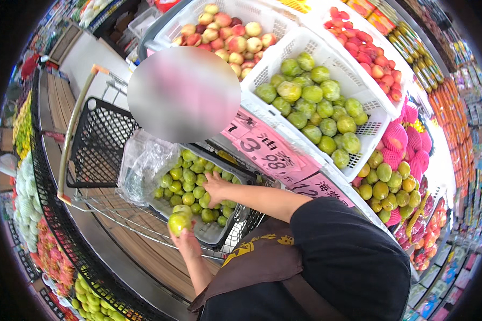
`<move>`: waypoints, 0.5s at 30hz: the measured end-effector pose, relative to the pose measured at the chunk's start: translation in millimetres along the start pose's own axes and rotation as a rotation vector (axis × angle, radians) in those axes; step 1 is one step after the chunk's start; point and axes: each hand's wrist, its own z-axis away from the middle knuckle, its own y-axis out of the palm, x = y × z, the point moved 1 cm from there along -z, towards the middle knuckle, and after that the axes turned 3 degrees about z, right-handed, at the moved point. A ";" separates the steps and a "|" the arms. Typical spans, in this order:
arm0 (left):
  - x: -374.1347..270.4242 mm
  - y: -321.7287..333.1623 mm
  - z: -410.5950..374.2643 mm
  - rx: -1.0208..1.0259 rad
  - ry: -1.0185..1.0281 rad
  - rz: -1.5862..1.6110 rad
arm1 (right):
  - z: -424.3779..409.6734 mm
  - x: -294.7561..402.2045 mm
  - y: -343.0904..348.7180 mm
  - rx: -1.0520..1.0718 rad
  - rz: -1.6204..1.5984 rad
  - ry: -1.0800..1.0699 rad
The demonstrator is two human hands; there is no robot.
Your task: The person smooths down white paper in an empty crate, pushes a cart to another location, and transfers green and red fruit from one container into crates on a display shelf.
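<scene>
My left hand (186,240) is raised at the near corner of a grey crate (215,236). It holds green plums (179,223), two of them visible, one behind the other. Inside the crate lie many loose green plums (188,176). My right hand (217,188) reaches into the crate from the right, fingers spread over the fruit and touching it. Whether a plum sits under its palm is hidden. A crumpled clear plastic bag (146,164) covers the crate's left end. The crate rests on a metal shopping cart (140,226).
Beyond the cart, a display stand carries a white basket (261,76) of green plums and another white basket (168,30) of nectarines. Pink price signs (265,148) line its edge. A black plastic basket (100,146) stands at the cart's left. A blurred patch hides part of the view.
</scene>
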 end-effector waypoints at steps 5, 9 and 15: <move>-65.9 74.8 -12.9 0.265 0.263 -0.058 | 91.7 1.3 -57.6 -0.001 -0.850 -0.084; -81.3 161.7 -24.8 0.488 0.599 -0.283 | 222.8 -25.1 -125.3 -0.177 -1.005 -0.358; -49.8 328.1 -21.1 0.772 0.717 -1.153 | 321.2 -113.5 -177.7 -0.670 -0.817 0.062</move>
